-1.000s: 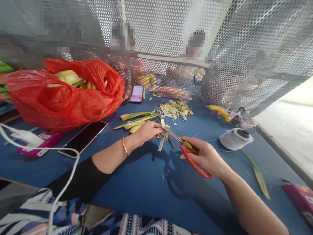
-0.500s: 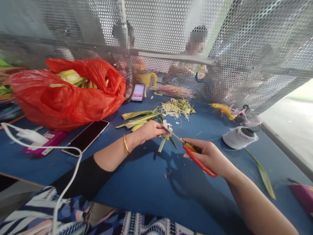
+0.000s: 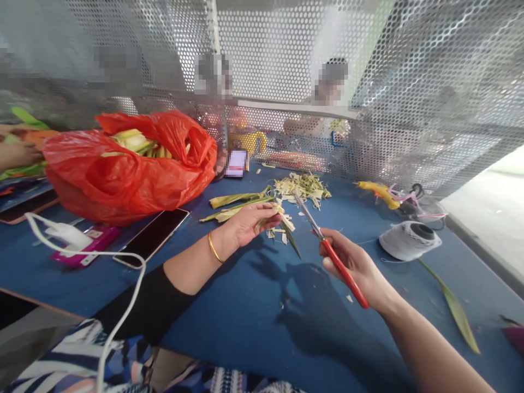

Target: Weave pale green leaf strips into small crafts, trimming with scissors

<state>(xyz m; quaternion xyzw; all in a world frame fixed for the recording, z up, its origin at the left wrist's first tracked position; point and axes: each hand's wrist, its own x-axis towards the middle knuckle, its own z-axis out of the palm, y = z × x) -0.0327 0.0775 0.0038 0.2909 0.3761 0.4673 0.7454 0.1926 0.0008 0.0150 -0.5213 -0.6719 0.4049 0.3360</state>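
My left hand [image 3: 254, 222], with a gold bangle at the wrist, pinches a pale bunched piece of corn husk [image 3: 278, 208] between thumb and fingers. My right hand [image 3: 354, 266] grips a pair of scissors [image 3: 346, 277] by the red handles. Their blades look closed and point up and left, a short way right of the husk and apart from it. Beyond the blade tips lies a heap of cut husk shreds [image 3: 305, 185]. Longer greenish husk strips [image 3: 229, 201] lie behind my left hand. Small trimmings [image 3: 283, 233] are scattered below the held piece.
A red plastic bag [image 3: 123, 191] of husks stands at left. Near it lie a dark phone [image 3: 153, 238] and a magenta power bank [image 3: 84, 254] with a white cable. At right are a white thread spool [image 3: 403, 243], a yellow glue gun [image 3: 379, 195] and a loose leaf [image 3: 458, 314]. A perforated screen [image 3: 278, 60] stands behind.
The scissors have drawn away from the husk to the right, and their blades have swung more upright. Pieces of husk have dropped to the table below my left hand, which has turned palm-up slightly.
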